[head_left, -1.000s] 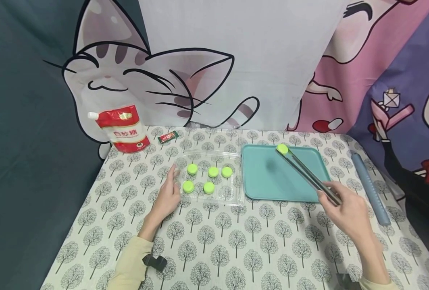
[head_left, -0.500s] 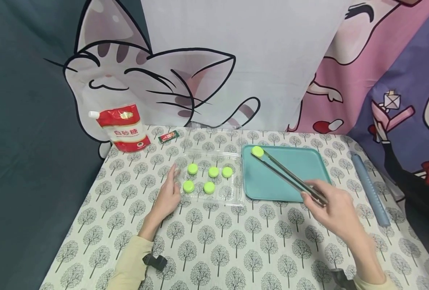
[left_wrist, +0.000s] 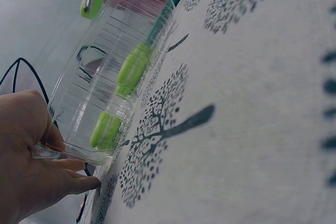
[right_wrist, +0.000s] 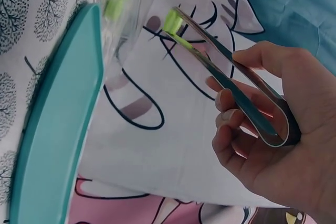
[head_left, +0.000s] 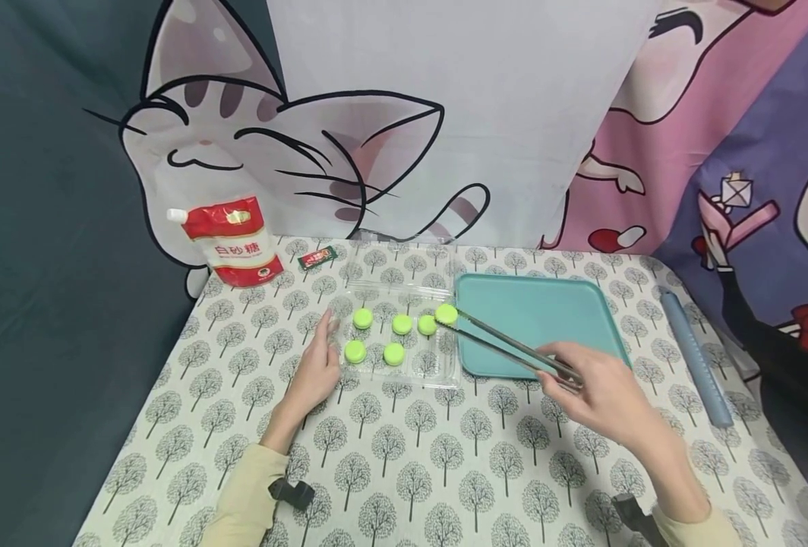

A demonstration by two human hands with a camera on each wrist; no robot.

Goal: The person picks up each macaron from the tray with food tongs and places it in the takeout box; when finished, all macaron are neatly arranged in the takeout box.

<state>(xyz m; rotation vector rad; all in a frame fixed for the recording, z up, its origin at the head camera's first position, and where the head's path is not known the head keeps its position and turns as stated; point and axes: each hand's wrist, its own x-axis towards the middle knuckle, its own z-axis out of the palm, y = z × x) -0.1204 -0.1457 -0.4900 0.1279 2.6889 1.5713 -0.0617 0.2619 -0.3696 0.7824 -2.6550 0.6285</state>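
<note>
Carried leftward off the teal tray (head_left: pixel 541 304) in the last second, a green disc (head_left: pixel 446 313) now hangs in the tips of metal tongs (head_left: pixel 506 348) above the right edge of the clear plastic box (head_left: pixel 404 372), just beside the nearest disc in its back row.

On the tree-print tablecloth (head_left: pixel 445 456), the tray lies bare of discs, well right of a red-and-white sugar pouch (head_left: pixel 231 241) standing at the far left; a grey rolled mat (head_left: pixel 696 357) lies along the right edge.

Inside the box sit five discs (head_left: pixel 393 353), three behind and two in front, so one place appears left to fill. Judging by that, the work is close to its end, with the sixth disc held but not yet set down.

Squeezing the tongs narrow, the right hand (head_left: pixel 605 395) has its fingers curled round both arms and the disc pinched at the tips. The left hand (head_left: pixel 315 371) rests with straight fingers against the box's left wall, its thumb on the rim, steadying it.
</note>
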